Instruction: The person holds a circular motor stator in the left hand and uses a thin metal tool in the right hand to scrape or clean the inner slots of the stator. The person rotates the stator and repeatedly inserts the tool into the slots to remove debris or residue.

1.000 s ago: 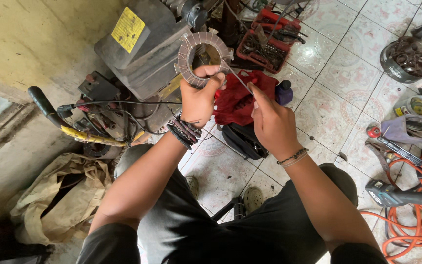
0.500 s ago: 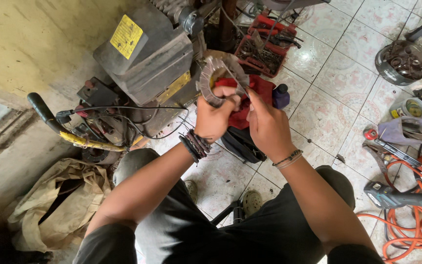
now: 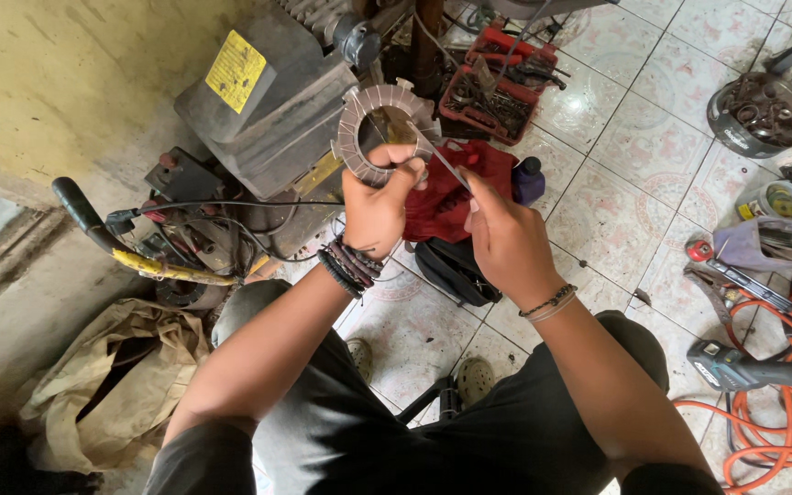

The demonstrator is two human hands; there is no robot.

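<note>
Slotted ring atop left hand

Red tool tray, orange hose, tan sack, grey machine on tiled floor.

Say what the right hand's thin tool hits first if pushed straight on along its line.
Likely the ring-shaped stator core held by the left hand: the thin tool in the right hand points up-left at its rim. Depth is unclear.

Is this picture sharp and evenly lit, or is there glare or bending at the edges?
Head view: soft daylight, with the left hand and metal ring sharp; a pale sheen on the floor tiles; tile lines curve outward toward the corners, wide-lens distortion.
</note>
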